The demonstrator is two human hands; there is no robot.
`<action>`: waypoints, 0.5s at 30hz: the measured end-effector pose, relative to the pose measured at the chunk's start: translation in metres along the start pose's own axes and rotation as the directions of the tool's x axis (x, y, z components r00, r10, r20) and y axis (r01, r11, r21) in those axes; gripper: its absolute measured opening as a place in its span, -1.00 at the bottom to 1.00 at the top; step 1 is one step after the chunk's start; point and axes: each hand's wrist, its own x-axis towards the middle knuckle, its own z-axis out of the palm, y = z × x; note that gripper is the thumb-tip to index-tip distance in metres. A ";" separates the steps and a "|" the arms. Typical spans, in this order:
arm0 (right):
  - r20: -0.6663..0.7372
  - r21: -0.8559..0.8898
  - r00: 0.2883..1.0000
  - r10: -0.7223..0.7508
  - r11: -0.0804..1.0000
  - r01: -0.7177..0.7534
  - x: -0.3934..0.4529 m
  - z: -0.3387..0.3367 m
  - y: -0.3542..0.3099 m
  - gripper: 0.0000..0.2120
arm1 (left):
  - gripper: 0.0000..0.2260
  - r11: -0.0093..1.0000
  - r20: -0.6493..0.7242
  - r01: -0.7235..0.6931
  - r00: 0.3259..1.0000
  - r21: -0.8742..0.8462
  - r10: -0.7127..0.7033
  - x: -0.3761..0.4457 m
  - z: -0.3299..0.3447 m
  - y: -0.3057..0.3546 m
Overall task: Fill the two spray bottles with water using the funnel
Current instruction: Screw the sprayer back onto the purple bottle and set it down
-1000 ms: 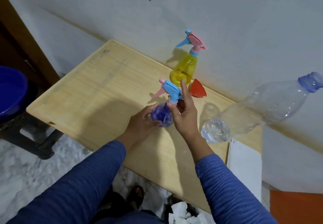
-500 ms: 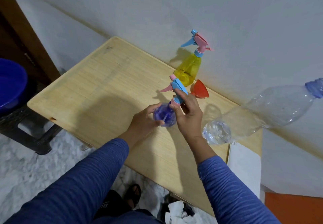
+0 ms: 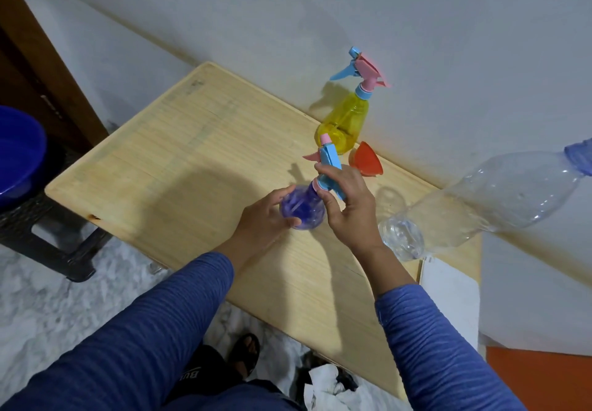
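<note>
Gripping the blue spray bottle (image 3: 301, 208) on the wooden table (image 3: 179, 167): left hand (image 3: 266, 221) clasps its body, right hand (image 3: 349, 205) its sprayer head. Beyond, red funnel (image 3: 366, 162), yellow spray bottle (image 3: 346, 122) (contents unclear), clear water bottle (image 3: 480, 205) holding water, near the white wall (image 3: 320, 10).

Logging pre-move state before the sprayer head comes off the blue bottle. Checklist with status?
1. Left hand steadies the blue spray bottle by its body: ok.
2. Right hand grips the sprayer head at the collar: ok.
3. Head already unscrewed: cannot tell.
4. Red funnel within reach, lying on the table beside the yellow spray bottle: ok.
5. Clear water bottle capped, lying on its side: ok.
6. Yellow bottle head removed: not ok, it is on.
</note>
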 end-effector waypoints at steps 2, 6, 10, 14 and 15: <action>0.081 0.022 0.996 -0.021 1.000 0.020 0.006 -0.008 -0.002 -0.65 | -0.41 1.000 0.004 -0.002 1.000 0.010 0.001 0.000 0.000 0.000; 0.205 0.098 0.978 0.043 0.993 -0.064 0.014 -0.017 -0.003 -0.65 | -0.41 1.000 -0.003 0.005 1.000 -0.004 -0.005 0.000 0.001 0.000; 0.064 0.052 0.996 0.056 0.997 -0.060 0.008 -0.005 0.004 -0.69 | -0.42 1.000 -0.005 0.002 1.000 0.019 -0.002 -0.001 0.000 0.000; -0.025 -0.055 0.999 0.032 0.998 -0.033 0.003 0.008 0.001 -0.65 | -0.43 1.000 -0.009 -0.001 1.000 -0.008 0.001 -0.002 0.001 -0.001; -0.026 -0.063 0.999 0.036 0.997 -0.038 0.004 0.011 -0.001 -0.63 | -0.43 1.000 -0.015 -0.003 1.000 -0.016 0.003 -0.001 0.002 -0.001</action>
